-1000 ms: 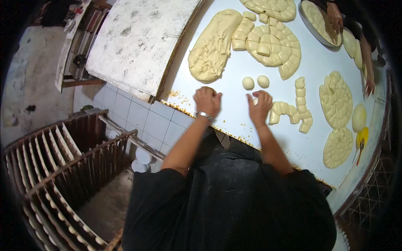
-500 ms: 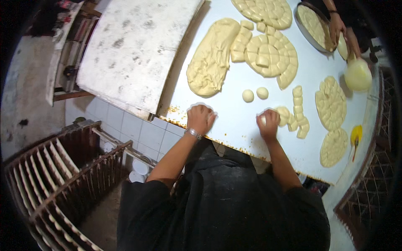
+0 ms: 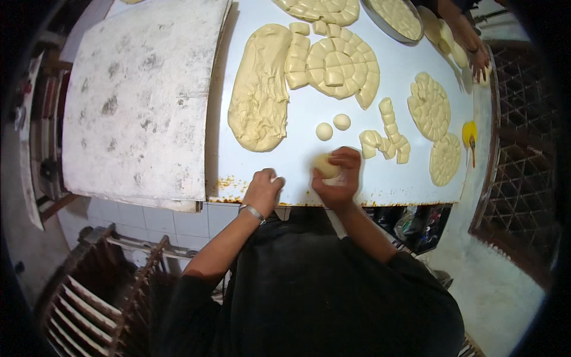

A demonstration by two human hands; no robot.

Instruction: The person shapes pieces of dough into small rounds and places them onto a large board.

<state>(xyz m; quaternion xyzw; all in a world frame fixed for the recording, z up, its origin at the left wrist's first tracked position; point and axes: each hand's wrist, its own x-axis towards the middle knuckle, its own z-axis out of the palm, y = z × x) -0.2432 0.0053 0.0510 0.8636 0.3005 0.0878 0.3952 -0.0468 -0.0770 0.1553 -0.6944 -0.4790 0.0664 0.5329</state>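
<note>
In my right hand (image 3: 348, 181) is a pale dough ball (image 3: 325, 166), blurred by motion, gripped between thumb and curled fingers near the table's front edge. To its left, my left hand (image 3: 262, 191) rests on the table with its fingers curled down. A small pale edge of dough (image 3: 273, 176) shows by its fingertips; the rest is hidden under the hand. Just beyond my right hand sit two smooth dough balls (image 3: 324, 131). Several cut dough pieces (image 3: 388, 128) lie in a loose strip to the right of them.
Beyond my left hand stretches a large dough slab (image 3: 260, 89), beside scored dough rounds (image 3: 342, 64). Floury boards (image 3: 140, 101) cover the left. At right lie more dough rounds (image 3: 429, 107) and a yellow brush (image 3: 470, 134). A co-worker's hand (image 3: 479, 62) is near a dough-filled pan (image 3: 395, 18).
My view has shifted. My right hand has moved closer to my left hand, its dough ball now showing more. The co-worker's hand has left the pan, and the pale disc it held is lower.
</note>
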